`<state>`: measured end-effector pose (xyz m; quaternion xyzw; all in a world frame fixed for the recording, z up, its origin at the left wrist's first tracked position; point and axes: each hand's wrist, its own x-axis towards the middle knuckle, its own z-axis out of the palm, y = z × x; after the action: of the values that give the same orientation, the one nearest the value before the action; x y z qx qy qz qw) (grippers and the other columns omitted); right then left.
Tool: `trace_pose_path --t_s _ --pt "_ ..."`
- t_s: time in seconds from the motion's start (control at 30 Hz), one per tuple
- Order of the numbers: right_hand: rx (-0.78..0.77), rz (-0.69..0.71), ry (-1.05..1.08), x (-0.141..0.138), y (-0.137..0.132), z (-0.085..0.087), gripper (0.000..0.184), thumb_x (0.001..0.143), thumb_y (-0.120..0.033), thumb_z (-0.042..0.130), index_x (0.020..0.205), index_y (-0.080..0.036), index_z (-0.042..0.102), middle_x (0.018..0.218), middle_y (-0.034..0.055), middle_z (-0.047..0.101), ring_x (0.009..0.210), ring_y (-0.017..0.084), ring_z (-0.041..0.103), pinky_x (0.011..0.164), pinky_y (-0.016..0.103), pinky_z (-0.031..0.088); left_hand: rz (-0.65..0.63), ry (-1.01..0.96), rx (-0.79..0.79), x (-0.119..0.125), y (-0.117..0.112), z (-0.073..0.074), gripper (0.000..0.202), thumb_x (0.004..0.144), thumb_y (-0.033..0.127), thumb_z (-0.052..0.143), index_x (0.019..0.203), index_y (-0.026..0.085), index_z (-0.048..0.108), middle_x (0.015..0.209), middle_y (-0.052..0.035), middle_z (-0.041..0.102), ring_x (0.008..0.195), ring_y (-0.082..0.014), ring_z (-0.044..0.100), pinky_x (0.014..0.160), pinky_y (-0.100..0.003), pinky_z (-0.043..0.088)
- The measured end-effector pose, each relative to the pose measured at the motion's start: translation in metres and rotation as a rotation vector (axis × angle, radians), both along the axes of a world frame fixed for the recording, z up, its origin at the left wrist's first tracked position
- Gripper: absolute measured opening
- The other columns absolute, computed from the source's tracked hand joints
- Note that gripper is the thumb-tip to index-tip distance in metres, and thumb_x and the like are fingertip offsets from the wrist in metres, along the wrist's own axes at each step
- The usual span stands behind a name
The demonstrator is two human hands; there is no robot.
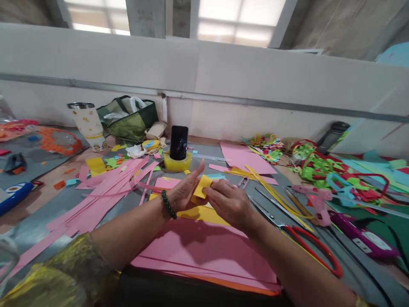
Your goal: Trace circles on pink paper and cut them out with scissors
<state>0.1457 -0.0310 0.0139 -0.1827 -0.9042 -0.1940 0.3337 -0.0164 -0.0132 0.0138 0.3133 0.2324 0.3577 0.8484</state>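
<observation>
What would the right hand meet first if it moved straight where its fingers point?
Past the yellow paper it touches, the right hand would probably meet the left hand first; depth is unclear.

Surface finishes: matt paper, glossy plastic, bright metal
Yellow piece [202,186] and pink sheets [211,247]: smooth, matt paper. Scissors [272,218]: bright metal blades, glossy red plastic handles. Tape roll [177,164]: glossy plastic. Smartphone [179,143]: glossy screen. Tumbler [90,127]: metallic rim. Bracelet [168,205]: shiny, smooth beads. Power strip [366,238]: glossy plastic.
</observation>
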Motion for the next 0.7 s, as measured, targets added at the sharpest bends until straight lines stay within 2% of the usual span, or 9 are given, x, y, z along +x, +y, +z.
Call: trace_pose_path --t_s 0.07,0.13,0.2,0.37,0.5,0.7 --pt "0.055 -0.021 -0.083 -0.001 0.0 0.0 0.018 0.088 -0.006 0.047 0.084 -0.015 0.062 0.076 0.0066 0.061 0.075 0.016 0.057 0.067 0.028 0.046 0.085 0.086 0.005 0.0 -0.003 0.003 0.031 0.068 0.04 0.072 0.067 0.013 0.057 0.06 0.0037 0.052 0.049 -0.0045 0.046 0.042 -0.015 0.03" --pt "0.099 -0.027 -0.106 -0.003 -0.001 0.001 0.02 0.088 -0.005 0.045 0.08 -0.015 0.061 0.073 0.0055 0.06 0.073 0.016 0.055 0.066 0.028 0.046 0.135 0.154 0.001 0.0 -0.005 0.005 0.016 0.066 0.023 0.071 0.07 0.013 0.059 0.06 0.0043 0.054 0.049 -0.0044 0.047 0.044 -0.015 0.031" --pt "0.122 -0.017 -0.111 -0.004 -0.001 0.001 0.022 0.089 -0.006 0.044 0.077 -0.015 0.06 0.07 0.0042 0.058 0.071 0.015 0.053 0.066 0.027 0.046 0.133 0.191 -0.01 0.001 -0.005 0.004 0.007 0.068 0.016 0.066 0.069 0.013 0.06 0.058 0.0042 0.054 0.049 -0.0049 0.047 0.045 -0.016 0.03" --pt "0.157 -0.016 -0.143 -0.007 -0.002 0.0 0.023 0.09 -0.007 0.043 0.075 -0.014 0.06 0.066 0.0031 0.055 0.067 0.015 0.051 0.064 0.026 0.044 0.113 0.228 -0.022 0.001 -0.004 0.002 0.01 0.077 0.017 0.057 0.068 0.013 0.059 0.058 0.0041 0.055 0.05 -0.0058 0.048 0.048 -0.018 0.032" --pt "0.147 -0.021 -0.174 -0.007 -0.002 -0.001 0.026 0.09 -0.008 0.042 0.072 -0.014 0.059 0.066 0.0035 0.055 0.068 0.015 0.052 0.062 0.026 0.044 0.059 0.204 -0.016 -0.002 -0.002 -0.001 0.008 0.075 0.019 0.064 0.072 0.013 0.06 0.06 0.0032 0.056 0.053 -0.0065 0.05 0.053 -0.019 0.037" --pt "0.175 -0.1 -0.21 -0.005 -0.002 -0.001 0.026 0.09 -0.009 0.041 0.078 -0.016 0.063 0.069 0.004 0.058 0.068 0.015 0.054 0.063 0.027 0.044 0.013 0.127 0.022 -0.003 0.004 -0.006 0.011 0.073 0.017 0.069 0.07 0.011 0.061 0.063 0.0008 0.057 0.056 -0.0081 0.053 0.056 -0.02 0.042"
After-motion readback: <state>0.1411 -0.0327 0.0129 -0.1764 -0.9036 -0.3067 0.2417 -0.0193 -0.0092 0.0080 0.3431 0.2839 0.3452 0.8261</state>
